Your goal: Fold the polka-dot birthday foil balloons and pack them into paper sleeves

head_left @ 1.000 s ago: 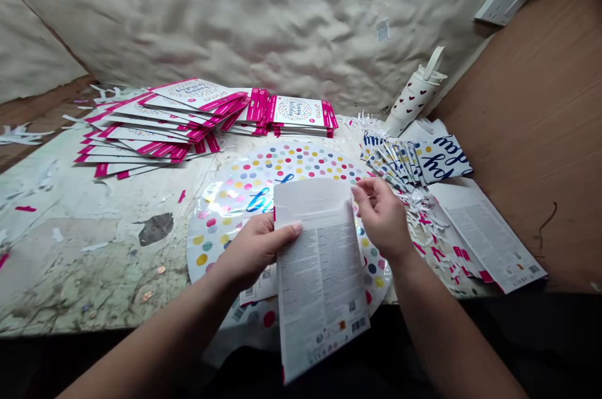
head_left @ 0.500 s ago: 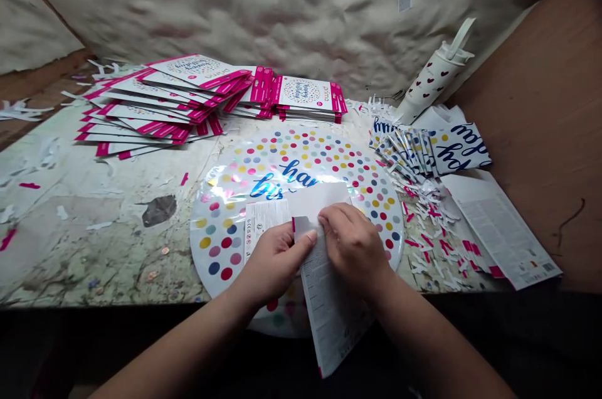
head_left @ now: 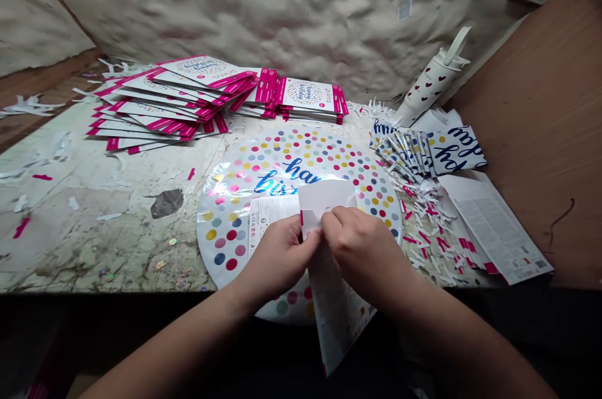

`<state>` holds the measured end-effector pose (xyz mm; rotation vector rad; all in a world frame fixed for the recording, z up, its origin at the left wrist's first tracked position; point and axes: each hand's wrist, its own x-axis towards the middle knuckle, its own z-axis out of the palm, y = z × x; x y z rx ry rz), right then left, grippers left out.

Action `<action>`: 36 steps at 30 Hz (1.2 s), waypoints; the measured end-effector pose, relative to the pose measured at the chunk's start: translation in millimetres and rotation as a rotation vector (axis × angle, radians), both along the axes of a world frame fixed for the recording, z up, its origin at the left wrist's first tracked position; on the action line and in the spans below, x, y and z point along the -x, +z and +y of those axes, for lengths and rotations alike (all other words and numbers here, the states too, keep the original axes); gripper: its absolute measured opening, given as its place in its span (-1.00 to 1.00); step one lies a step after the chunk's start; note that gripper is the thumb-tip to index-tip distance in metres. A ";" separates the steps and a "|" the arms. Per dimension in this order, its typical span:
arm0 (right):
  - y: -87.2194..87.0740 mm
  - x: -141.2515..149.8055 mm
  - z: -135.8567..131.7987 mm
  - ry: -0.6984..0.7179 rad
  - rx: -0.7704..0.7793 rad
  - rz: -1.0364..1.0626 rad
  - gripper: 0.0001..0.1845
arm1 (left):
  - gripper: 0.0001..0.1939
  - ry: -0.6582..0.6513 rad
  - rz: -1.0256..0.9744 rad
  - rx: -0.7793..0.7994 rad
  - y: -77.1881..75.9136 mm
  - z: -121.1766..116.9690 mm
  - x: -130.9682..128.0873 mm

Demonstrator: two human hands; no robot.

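Note:
A white paper envelope (head_left: 333, 324) with fine print and pink edging is tilted in front of me, its flap pointing away. My left hand (head_left: 282, 258) grips its left edge, thumb on top. My right hand (head_left: 360, 248) is closed at the upper part near the flap, its fingertips close to my left thumb; what exactly they pinch is hidden. Beneath both hands lies a flat round foil balloon (head_left: 230, 223) with coloured dots and blue lettering. A small printed leaflet (head_left: 270, 207) rests on the balloon, partly covered by my left hand.
Pink-and-white packets (head_left: 164, 104) are stacked at the back left, with a shorter stack (head_left: 308, 95) beside them. On the right are folded foil balloons (head_left: 414, 151), paper scraps (head_left: 437, 242), another envelope (head_left: 498, 229) and a heart-patterned tumbler (head_left: 427, 85).
My right hand has moved from the envelope's right edge in to its upper middle, closing near my left thumb. The envelope has tilted and shifted right. Over the last half second, little has changed.

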<state>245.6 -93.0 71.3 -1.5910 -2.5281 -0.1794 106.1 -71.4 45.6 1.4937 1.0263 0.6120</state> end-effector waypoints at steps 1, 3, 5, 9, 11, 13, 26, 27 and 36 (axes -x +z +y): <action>2.4 -5.2 1.0 -0.016 0.001 -0.012 -0.85 | -0.75 -0.005 0.006 0.007 0.4 -0.6 0.4; 5.9 -28.1 0.2 -0.158 -0.012 -0.018 -0.85 | -0.75 -0.004 0.012 0.047 0.6 -0.9 2.9; 7.5 -60.5 -7.5 -0.455 -0.030 -0.057 -0.84 | -0.74 0.022 -0.012 0.097 -0.7 -0.2 6.6; 5.8 -88.0 -35.7 -0.629 0.025 0.022 -0.78 | -0.65 0.146 -0.117 0.181 -5.9 -0.2 6.8; 1.7 -65.6 -42.2 -0.363 0.021 0.234 -0.54 | -0.62 0.181 -0.164 0.185 -7.1 -3.2 1.4; -4.5 -33.9 -36.7 -0.222 -0.095 0.404 -0.45 | -0.63 0.189 -0.167 0.149 -6.8 -7.8 -4.5; -7.4 -47.4 -40.2 -0.264 -0.120 0.214 -0.25 | -0.60 0.302 -0.143 0.042 -12.4 -10.6 -4.3; -10.0 -36.9 -39.9 -0.192 -0.110 0.217 -0.31 | -0.60 0.253 -0.140 -0.002 -11.2 -9.2 -4.1; -30.3 -53.6 -6.2 0.256 -0.355 0.426 -0.66 | -0.55 -0.081 0.154 -1.224 -10.2 48.1 55.3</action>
